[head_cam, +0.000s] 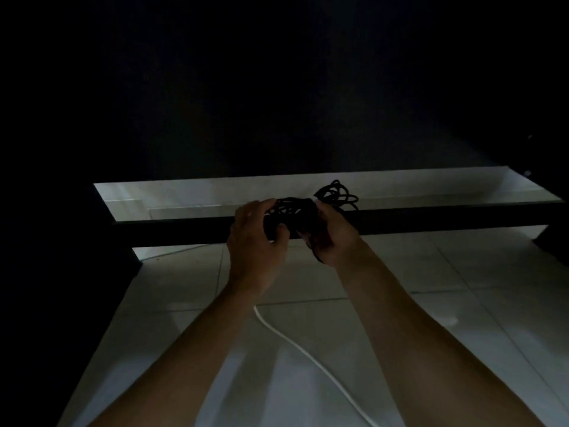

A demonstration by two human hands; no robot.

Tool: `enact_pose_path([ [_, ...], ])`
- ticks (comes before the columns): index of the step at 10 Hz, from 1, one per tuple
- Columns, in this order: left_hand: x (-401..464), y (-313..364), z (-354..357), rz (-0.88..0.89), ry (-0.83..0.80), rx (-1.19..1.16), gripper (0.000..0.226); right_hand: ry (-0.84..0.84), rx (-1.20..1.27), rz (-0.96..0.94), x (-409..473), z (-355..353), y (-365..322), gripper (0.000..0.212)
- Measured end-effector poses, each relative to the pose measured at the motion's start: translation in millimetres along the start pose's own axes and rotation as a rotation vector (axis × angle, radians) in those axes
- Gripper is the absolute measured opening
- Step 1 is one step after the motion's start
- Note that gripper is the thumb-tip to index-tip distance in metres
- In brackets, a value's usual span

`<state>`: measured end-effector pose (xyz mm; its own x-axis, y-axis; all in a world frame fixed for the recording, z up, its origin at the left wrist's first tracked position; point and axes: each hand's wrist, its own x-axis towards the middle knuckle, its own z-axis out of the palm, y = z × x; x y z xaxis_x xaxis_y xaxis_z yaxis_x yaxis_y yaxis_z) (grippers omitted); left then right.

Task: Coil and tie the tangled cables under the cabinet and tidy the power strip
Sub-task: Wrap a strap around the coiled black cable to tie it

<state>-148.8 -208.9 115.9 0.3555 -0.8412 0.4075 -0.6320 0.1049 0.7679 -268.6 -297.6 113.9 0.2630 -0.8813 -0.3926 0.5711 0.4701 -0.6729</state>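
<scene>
I see both hands up at center frame, w/ a bundle of black cable (pixel 291 215) between them. Left hand (pixel 257 238) has fingers curled over the bundle's left side, thumb pressed against its front. Right hand (pixel 331 234) wraps the right side, fingers curled round the strands, and a bit of black cable hangs below that palm. More black loops (pixel 338 194) spill out just right of and behind the right hand, lying on the pale floor inside the lit gap under the cabinet (pixel 277 87), which fills the top half of the frame, nearly all black. A dark bar (pixel 446 218) runs left to right across mid frame, in front of that gap; the hands overlap it. White cable (pixel 308 355) lies on the tile floor (pixel 462 303), running from just below the left wrist down toward bottom center, between my forearms. Thin pale line at left under the bar, prob another cord, can't tell. Power strip: can't make one out, too dark.
</scene>
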Motion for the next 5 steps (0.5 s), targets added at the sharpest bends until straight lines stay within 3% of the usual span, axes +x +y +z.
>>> enact_pose_path([
  [2, 17.3, 0.4, 11.4, -0.090, -0.225, 0.073, 0.032, 0.266, -0.041, -0.048, 43.6, 1.6, -19.0, 0.034],
  [3, 22.4, 1.6, 18.7, -0.113, -0.410, -0.009, 0.032, 0.255, -0.057, -0.053, 43.3, -0.3, -26.1, 0.025],
  [4, 26.6, 3.5, 26.7, -0.186, -0.469, -0.087, 0.033, 0.223, 0.042, -0.092, 31.7, 5.3, -35.9, 0.019],
  [5, 30.5, 7.2, 32.7, -0.259, -0.514, -0.091, 0.035, 0.158, -0.053, -0.011, 24.7, 5.7, -50.5, 0.034],
])
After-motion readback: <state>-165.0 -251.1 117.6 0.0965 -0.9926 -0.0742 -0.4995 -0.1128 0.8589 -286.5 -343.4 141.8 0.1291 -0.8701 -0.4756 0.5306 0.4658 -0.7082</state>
